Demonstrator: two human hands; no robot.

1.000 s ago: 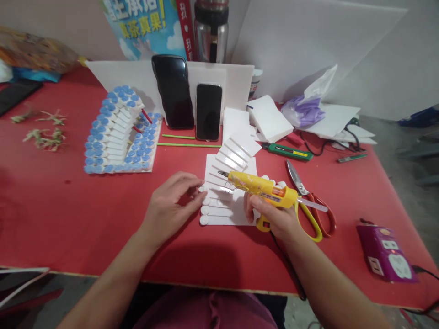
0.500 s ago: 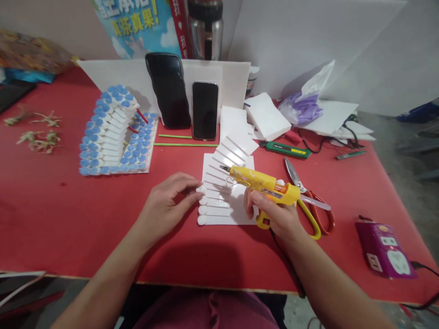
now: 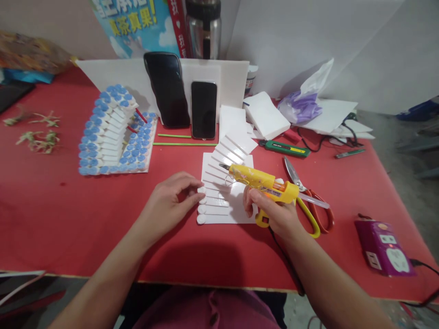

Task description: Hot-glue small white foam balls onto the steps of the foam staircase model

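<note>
My right hand (image 3: pixel 272 208) is wrapped round the handle of a yellow hot glue gun (image 3: pixel 255 177). Its nozzle points left, above a fan of white foam-board steps (image 3: pixel 217 183) that rises on a white base (image 3: pixel 240 211). A clear glue stick (image 3: pixel 313 200) pokes out of the gun's back end. At the left edge of the steps, the thumb and index finger of my left hand (image 3: pixel 176 196) are closed on a small white disc (image 3: pixel 201 190). Several similar discs sit in a row below it, one at each step's end.
On the left stands a finished-looking stair model (image 3: pixel 109 137) covered in blue-and-white discs. Two phones (image 3: pixel 168 91) lean on a white board behind. To the right lie scissors (image 3: pixel 310 198), a green utility knife (image 3: pixel 286 148) and a purple power box (image 3: pixel 384 249). Green sticks (image 3: pixel 185 144) lie behind the steps.
</note>
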